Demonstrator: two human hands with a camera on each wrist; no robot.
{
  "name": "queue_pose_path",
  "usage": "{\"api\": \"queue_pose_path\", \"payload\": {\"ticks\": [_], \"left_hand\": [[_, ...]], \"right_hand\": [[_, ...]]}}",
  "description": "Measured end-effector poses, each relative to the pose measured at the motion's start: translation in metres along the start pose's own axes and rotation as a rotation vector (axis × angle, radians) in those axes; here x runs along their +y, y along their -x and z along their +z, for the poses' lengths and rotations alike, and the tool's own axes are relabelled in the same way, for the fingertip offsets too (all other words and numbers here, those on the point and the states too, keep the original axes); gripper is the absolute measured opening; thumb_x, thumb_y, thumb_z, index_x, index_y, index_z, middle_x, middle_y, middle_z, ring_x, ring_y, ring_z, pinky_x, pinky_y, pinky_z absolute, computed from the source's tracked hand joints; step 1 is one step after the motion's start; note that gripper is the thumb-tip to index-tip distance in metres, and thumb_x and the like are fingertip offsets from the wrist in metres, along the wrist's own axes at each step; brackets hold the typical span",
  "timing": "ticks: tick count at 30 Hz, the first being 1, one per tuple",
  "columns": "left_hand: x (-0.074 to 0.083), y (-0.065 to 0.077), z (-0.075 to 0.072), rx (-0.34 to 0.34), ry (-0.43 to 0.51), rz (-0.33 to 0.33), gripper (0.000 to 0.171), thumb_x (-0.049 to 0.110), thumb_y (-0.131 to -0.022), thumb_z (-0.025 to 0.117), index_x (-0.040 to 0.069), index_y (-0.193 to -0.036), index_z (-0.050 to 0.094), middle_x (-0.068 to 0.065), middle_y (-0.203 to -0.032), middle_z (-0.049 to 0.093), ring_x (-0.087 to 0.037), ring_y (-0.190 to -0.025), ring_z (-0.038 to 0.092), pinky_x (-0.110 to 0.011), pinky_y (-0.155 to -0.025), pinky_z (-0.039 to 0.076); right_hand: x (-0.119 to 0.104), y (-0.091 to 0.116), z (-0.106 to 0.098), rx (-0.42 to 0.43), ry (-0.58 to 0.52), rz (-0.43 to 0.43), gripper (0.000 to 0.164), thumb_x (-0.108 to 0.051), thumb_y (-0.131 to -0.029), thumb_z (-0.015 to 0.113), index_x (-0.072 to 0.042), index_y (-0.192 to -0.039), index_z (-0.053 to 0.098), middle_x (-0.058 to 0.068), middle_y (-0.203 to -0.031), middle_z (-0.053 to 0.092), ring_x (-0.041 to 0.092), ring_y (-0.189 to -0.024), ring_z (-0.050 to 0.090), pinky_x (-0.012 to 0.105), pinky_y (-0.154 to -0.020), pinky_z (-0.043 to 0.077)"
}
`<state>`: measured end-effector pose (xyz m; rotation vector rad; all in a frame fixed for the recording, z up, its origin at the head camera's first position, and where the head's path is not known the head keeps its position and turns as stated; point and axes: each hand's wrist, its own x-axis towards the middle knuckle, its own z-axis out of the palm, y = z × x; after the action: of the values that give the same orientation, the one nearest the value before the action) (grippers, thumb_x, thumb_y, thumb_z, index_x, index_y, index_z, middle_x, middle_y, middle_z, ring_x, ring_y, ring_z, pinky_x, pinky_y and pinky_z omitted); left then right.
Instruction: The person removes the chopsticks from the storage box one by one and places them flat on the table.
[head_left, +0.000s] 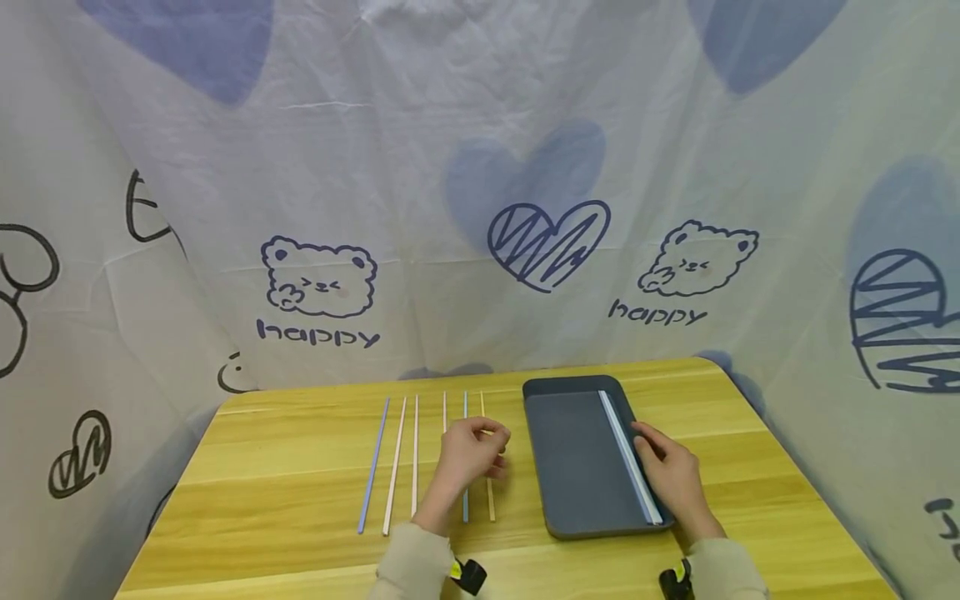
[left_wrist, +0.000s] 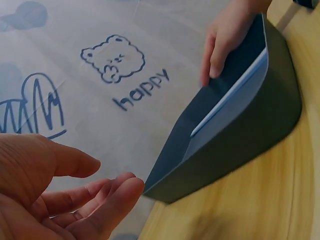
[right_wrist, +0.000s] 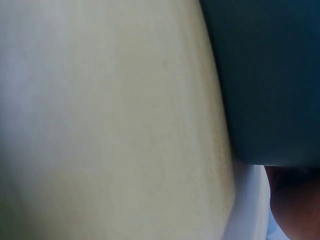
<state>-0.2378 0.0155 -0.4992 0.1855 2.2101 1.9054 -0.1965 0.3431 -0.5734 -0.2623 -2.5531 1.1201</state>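
My left hand (head_left: pixel 471 452) hovers above several thin sticks lying side by side on the table. In the left wrist view its thumb (left_wrist: pixel 77 161) and fingertips stand apart with nothing between them. Around it lie a blue stick (head_left: pixel 373 467), a pale pink stick (head_left: pixel 395 467), a light blue stick (head_left: pixel 465 504) and a yellow stick (head_left: pixel 491 500). To the right stands a dark grey tray (head_left: pixel 573 467); white and pale blue sticks (head_left: pixel 628 454) lie together along its right side. My right hand (head_left: pixel 671 475) holds the tray's right rim, thumb and forefinger at the edge.
The wooden table (head_left: pixel 285 467) has a rounded far right corner. Behind it hangs a patterned cloth (head_left: pixel 420 167) with hearts and bears, which also closes off both sides. A black wrist strap piece (head_left: pixel 470 575) sits below the left sleeve.
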Motion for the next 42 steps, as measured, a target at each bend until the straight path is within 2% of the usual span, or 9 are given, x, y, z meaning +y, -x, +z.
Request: {"api": "queue_pose_path", "payload": {"ticks": [4, 7, 10, 13, 18, 27, 42], "left_hand": [[0.001, -0.002, 0.017, -0.02, 0.033, -0.003, 0.025, 0.011, -0.098, 0.07, -0.007, -0.115, 0.073, -0.018, -0.082, 0.073, -0.015, -0.058, 0.072, -0.036, -0.058, 0.066], [0.002, -0.004, 0.031, -0.039, 0.022, 0.0, 0.022, 0.011, -0.097, 0.07, -0.006, -0.112, 0.074, -0.024, -0.084, 0.075, -0.011, -0.053, 0.067, -0.039, -0.058, 0.066], [0.003, -0.004, 0.047, -0.056, -0.013, 0.003, 0.018, 0.011, -0.098, 0.07, -0.002, -0.108, 0.076, -0.023, -0.08, 0.075, -0.011, -0.05, 0.065, -0.04, -0.058, 0.066], [0.004, -0.005, 0.064, -0.057, -0.041, -0.003, 0.012, 0.011, -0.097, 0.071, 0.002, -0.102, 0.077, -0.023, -0.079, 0.076, -0.011, -0.047, 0.065, -0.036, -0.053, 0.064], [0.007, -0.007, 0.085, -0.062, -0.054, 0.003, 0.009, 0.01, -0.096, 0.072, 0.003, -0.1, 0.076, -0.02, -0.074, 0.074, -0.01, -0.045, 0.065, -0.031, -0.048, 0.061], [0.011, -0.011, 0.106, -0.08, -0.054, 0.006, 0.008, 0.008, -0.095, 0.073, 0.001, -0.098, 0.076, -0.021, -0.074, 0.074, -0.01, -0.045, 0.064, -0.035, -0.049, 0.063], [0.009, -0.016, 0.135, -0.041, -0.102, -0.044, 0.003, 0.004, -0.09, 0.075, 0.005, -0.088, 0.074, -0.018, -0.069, 0.074, -0.014, -0.043, 0.065, -0.036, -0.046, 0.061]], "right_hand": [[0.0, -0.001, 0.0, -0.016, -0.006, 0.01, 0.04, -0.027, -0.11, 0.057, -0.01, -0.145, 0.065, 0.019, -0.145, 0.065, 0.04, -0.127, 0.067, 0.058, -0.105, 0.055], [0.0, -0.001, 0.0, -0.014, -0.008, 0.012, 0.04, -0.027, -0.11, 0.057, -0.01, -0.145, 0.064, 0.02, -0.144, 0.065, 0.041, -0.127, 0.066, 0.058, -0.106, 0.054], [-0.001, 0.0, 0.0, -0.009, -0.008, 0.016, 0.039, -0.026, -0.11, 0.057, -0.01, -0.145, 0.065, 0.02, -0.144, 0.066, 0.042, -0.127, 0.066, 0.059, -0.106, 0.054], [-0.002, 0.0, -0.001, -0.013, -0.009, 0.018, 0.04, -0.027, -0.11, 0.058, -0.01, -0.145, 0.065, 0.02, -0.144, 0.065, 0.042, -0.127, 0.066, 0.059, -0.106, 0.054], [-0.003, 0.001, -0.002, -0.02, -0.01, 0.023, 0.04, -0.027, -0.11, 0.058, -0.009, -0.145, 0.064, 0.02, -0.144, 0.065, 0.042, -0.128, 0.065, 0.059, -0.108, 0.053], [-0.004, -0.001, -0.004, -0.029, -0.017, 0.027, 0.04, -0.027, -0.11, 0.057, -0.009, -0.145, 0.064, 0.021, -0.145, 0.064, 0.043, -0.129, 0.064, 0.059, -0.108, 0.053], [-0.004, -0.002, -0.002, 0.002, -0.001, 0.037, 0.039, -0.027, -0.11, 0.057, -0.009, -0.143, 0.066, 0.019, -0.145, 0.065, 0.04, -0.129, 0.066, 0.057, -0.107, 0.054]]}}
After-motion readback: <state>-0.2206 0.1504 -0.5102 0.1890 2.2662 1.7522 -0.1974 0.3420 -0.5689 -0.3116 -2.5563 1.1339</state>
